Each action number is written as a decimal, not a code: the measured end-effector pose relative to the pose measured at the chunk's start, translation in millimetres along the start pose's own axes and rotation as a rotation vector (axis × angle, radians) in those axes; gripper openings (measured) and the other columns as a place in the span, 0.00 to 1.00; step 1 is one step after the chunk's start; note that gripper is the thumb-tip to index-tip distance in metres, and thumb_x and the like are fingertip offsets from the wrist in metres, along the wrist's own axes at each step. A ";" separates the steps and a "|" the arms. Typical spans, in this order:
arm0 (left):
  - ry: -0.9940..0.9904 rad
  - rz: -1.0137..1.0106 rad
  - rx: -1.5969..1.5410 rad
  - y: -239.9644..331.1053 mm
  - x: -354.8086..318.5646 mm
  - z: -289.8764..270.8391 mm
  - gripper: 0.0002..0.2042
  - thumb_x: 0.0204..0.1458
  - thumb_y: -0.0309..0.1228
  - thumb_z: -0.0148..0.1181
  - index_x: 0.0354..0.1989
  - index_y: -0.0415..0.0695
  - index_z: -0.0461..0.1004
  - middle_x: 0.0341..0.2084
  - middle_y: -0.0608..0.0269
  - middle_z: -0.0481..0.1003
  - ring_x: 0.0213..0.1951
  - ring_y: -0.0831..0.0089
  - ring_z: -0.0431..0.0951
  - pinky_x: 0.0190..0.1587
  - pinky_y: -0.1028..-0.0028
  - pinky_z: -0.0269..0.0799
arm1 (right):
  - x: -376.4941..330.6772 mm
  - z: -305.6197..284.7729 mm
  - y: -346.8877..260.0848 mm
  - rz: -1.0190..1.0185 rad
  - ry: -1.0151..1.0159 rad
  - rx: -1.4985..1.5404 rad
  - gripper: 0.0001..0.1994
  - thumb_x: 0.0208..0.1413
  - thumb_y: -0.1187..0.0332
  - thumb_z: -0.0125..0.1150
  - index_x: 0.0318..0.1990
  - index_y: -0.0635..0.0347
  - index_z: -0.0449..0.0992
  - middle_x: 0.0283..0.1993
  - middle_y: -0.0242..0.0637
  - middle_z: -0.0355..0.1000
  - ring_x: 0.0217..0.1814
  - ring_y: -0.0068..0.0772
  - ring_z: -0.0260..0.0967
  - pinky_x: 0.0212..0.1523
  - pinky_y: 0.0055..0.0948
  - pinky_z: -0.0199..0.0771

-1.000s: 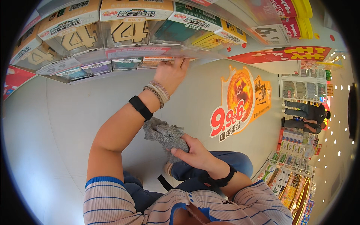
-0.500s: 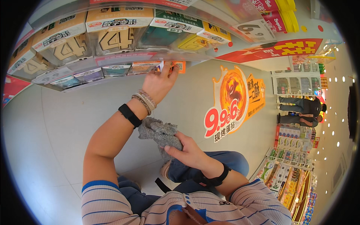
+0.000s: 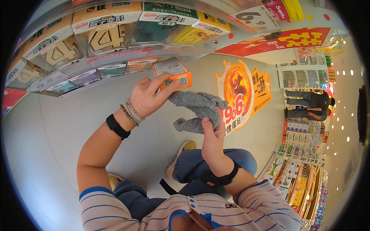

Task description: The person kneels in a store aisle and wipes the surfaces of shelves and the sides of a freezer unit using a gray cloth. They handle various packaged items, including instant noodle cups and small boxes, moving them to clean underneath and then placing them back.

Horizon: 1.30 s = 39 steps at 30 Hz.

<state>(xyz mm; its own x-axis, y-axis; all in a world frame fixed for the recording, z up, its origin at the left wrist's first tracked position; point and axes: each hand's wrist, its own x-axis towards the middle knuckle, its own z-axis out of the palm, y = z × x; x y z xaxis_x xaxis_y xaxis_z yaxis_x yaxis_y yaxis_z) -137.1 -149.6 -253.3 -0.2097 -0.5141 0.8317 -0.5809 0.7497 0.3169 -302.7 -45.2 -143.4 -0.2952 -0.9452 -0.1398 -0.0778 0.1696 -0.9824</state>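
Note:
My left hand (image 3: 149, 97) grips a small orange box (image 3: 173, 72) with a white printed face, held just below the shelf edge (image 3: 115, 56). My right hand (image 3: 211, 135) holds a grey fuzzy cloth (image 3: 196, 109) up against the underside of the box. The cloth touches the box near my left thumb. Both wrists wear dark bands, and the left also has beaded bracelets.
Above is a shelf stacked with several boxed goods (image 3: 104, 27) in beige, green and yellow. A round orange floor sticker (image 3: 241, 92) lies on the pale floor. Two people (image 3: 308, 104) stand in the aisle at right, near product racks (image 3: 300, 169).
My left hand has pulled the orange box out from the shelf and down. My right hand has lifted the grey cloth up to meet it.

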 end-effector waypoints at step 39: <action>-0.055 -0.787 -1.183 37.9 31.9 -87.6 0.32 0.42 0.19 0.67 0.57 0.39 0.61 0.44 0.58 0.69 0.40 0.74 0.77 0.40 0.77 0.76 | 23.4 -5.3 14.6 0.698 -0.507 0.638 0.26 0.64 0.51 0.46 0.61 0.59 0.61 0.60 0.39 0.65 0.61 0.32 0.63 0.59 0.37 0.66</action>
<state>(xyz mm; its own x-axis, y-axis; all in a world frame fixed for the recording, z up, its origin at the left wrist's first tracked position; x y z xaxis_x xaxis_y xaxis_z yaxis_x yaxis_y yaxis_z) -96.9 -101.0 -174.8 -0.1914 -0.9484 0.2528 0.4251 0.1520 0.8923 -315.8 -63.3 -160.4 0.3595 -0.7264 -0.5857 0.5104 0.6786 -0.5283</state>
